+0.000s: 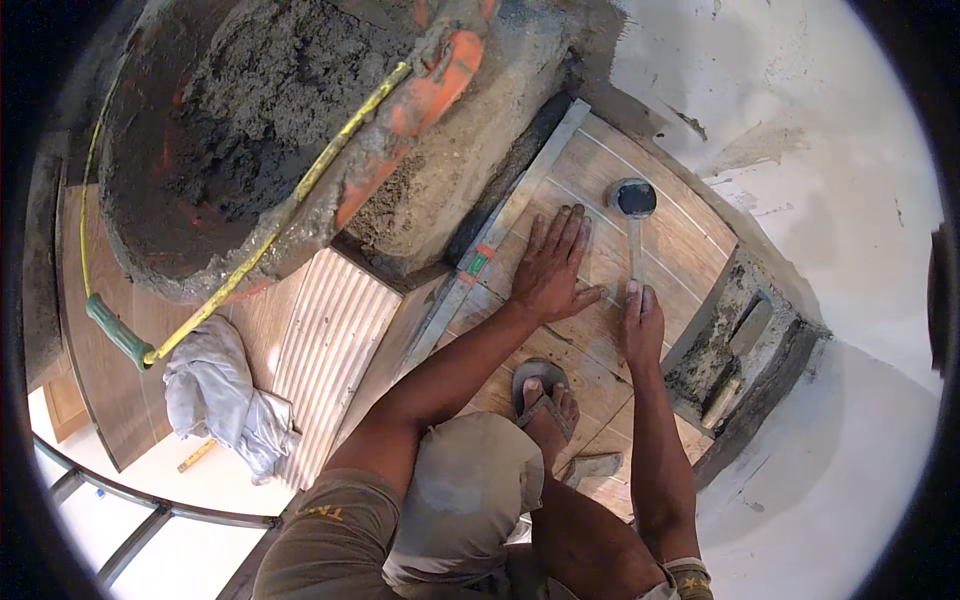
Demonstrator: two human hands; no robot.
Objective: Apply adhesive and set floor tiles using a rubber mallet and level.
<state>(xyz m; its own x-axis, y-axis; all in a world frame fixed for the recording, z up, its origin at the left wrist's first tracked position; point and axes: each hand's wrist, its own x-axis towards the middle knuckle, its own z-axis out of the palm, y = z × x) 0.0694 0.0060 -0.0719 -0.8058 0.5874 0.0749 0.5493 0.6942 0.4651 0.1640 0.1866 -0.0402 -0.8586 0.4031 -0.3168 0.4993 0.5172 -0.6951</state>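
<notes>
My left hand (553, 268) lies flat on a wood-look tile (585, 170) with its fingers spread. To its right, my right hand (642, 320) is closed around the handle of a rubber mallet (635, 238). The mallet's dark round head (633, 198) is over the tile, just beyond the fingers of both hands; I cannot tell whether it touches. A long metal spirit level (525, 187) with a green vial runs along the tiles' left edge. My sandalled foot (545, 405) stands on nearer tiles.
At the upper left is a large mortar-caked orange tub (355, 200) holding grey mortar (270, 100), with a yellow, green-gripped handle (290, 205). A ridged panel (335, 350) and grey cloth (220, 390) lie below. A trowel (735, 370) rests by the pale wall (800, 150).
</notes>
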